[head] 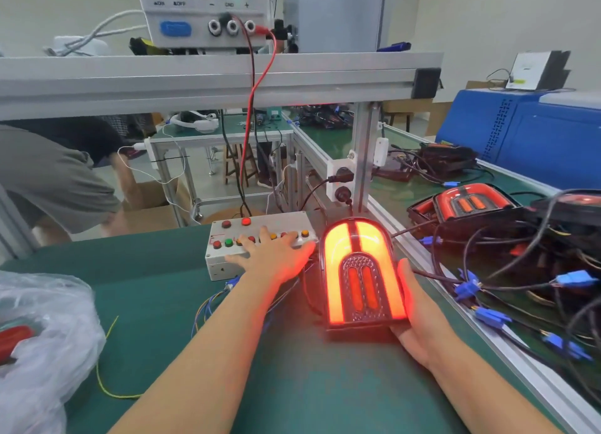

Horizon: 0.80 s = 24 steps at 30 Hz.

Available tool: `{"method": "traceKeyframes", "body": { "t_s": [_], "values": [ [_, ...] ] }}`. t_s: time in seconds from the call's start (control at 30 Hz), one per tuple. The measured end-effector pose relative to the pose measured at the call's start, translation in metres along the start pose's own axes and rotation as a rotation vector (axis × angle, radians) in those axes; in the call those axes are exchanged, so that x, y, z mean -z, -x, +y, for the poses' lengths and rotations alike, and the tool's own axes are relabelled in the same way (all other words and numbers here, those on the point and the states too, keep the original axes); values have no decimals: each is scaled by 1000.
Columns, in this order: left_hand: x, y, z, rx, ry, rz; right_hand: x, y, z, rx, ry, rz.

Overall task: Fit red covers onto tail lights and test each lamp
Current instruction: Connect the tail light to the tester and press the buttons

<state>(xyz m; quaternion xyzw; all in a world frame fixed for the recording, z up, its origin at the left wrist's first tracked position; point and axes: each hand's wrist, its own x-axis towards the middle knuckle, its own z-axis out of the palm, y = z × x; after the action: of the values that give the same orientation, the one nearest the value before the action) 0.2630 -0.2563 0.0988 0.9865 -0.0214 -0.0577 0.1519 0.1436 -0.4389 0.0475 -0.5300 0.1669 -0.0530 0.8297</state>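
A: What is lying at the far left of the green bench mat (156, 307)?

B: A crumpled clear plastic bag (42, 336) is sitting there, with a red piece (14, 337) showing through it. A thin yellow-green wire (107, 378) is curling on the mat just beside the bag.

A: And what is the person doing next to that?

B: The left hand (273, 254) is resting palm down on the white rectangular button box (260, 243), which is carrying red, green and orange round push buttons. Its fingers are spreading flat across the near row of buttons. Which button is being pressed cannot be told. A red lead (257, 85) and a black lead are running up from behind the box to the white bench power supply (201, 11) on the aluminium shelf above.

A: Where is the lamp?

B: The arch-shaped tail light with its red cover (359, 271) is standing on the mat just right of the button box, tilting back toward the person and glowing bright orange-red. The right hand (419, 313) is cupping its right side and lower corner, fingers held together behind the housing and the thumb lying along the edge.

A: Further right?

B: Beyond the aluminium rail, an unlit red tail light (468, 202) is lying among a tangle of black cables with blue plug connectors (468, 287).
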Motion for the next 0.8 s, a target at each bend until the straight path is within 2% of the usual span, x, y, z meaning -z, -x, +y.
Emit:
{"method": "traceKeyframes", "body": {
  "t_s": [0.5,0.8],
  "values": [
    [-4,-11,1,7,54,5,6,-4,6,10,-131,-5],
    [-7,-6,2,30,50,28,6,-2,2,5,-59,9]
  ]
}}
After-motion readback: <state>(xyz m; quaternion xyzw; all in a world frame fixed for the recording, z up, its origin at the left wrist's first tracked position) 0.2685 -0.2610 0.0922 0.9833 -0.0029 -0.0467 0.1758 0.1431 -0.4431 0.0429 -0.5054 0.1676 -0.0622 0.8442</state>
